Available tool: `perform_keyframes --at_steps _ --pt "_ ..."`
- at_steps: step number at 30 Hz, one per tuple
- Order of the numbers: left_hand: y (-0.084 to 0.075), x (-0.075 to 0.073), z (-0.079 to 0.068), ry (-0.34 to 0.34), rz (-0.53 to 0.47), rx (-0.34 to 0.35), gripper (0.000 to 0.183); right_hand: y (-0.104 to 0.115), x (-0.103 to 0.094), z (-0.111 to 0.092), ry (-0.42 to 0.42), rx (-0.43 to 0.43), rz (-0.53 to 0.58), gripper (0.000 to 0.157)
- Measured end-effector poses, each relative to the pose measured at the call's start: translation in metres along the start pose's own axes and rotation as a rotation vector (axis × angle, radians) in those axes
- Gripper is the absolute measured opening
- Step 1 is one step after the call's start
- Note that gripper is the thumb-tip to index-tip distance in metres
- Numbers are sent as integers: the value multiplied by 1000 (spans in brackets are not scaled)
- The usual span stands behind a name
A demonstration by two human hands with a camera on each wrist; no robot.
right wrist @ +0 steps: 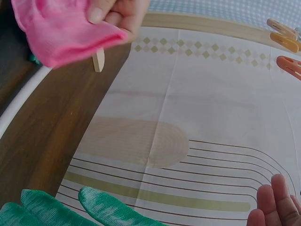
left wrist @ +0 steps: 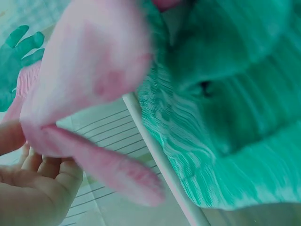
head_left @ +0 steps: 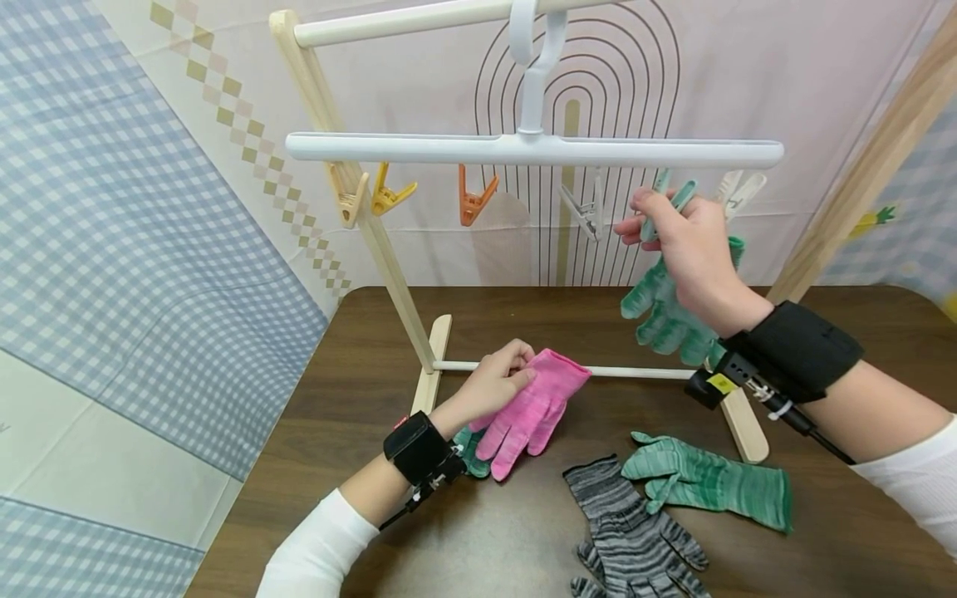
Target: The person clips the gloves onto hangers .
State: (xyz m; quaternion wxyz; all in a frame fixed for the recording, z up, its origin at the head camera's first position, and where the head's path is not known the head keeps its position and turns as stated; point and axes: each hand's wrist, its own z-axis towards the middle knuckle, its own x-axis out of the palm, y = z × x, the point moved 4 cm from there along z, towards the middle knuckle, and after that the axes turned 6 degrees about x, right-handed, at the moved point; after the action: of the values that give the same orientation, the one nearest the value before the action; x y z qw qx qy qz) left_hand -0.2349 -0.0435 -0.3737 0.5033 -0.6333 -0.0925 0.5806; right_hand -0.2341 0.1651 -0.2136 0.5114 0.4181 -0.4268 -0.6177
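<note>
My left hand pinches a pink glove near its cuff, just above the table; in the left wrist view the pink glove partly covers a green glove. At the right of the white hanger, my right hand grips a mint-green clothespin between thumb and fingers. Behind that hand hangs a green glove, its cuff close to a white clothespin; the hand hides how it is fastened. In the right wrist view, fingertips show but the clothespin does not.
Yellow, orange and grey clothespins hang along the hanger. Wooden posts and a low white bar frame the work. On the table lie a grey striped glove and another green glove.
</note>
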Motion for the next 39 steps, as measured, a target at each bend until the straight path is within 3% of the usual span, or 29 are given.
perform_keyframes --at_steps 7,19,33,39 --pt "-6 -3 7 -130 -202 -19 20 1 0 0 3 2 -19 33" --pt "-19 6 15 -218 -593 -70 24 1 1 0 20 -12 25 40" --pt "-48 16 34 -230 -817 -58 26 0 2 -1 11 -22 -30 38" --pt "-56 19 46 -265 -885 -47 26 1 3 -1 -4 -49 -55 33"
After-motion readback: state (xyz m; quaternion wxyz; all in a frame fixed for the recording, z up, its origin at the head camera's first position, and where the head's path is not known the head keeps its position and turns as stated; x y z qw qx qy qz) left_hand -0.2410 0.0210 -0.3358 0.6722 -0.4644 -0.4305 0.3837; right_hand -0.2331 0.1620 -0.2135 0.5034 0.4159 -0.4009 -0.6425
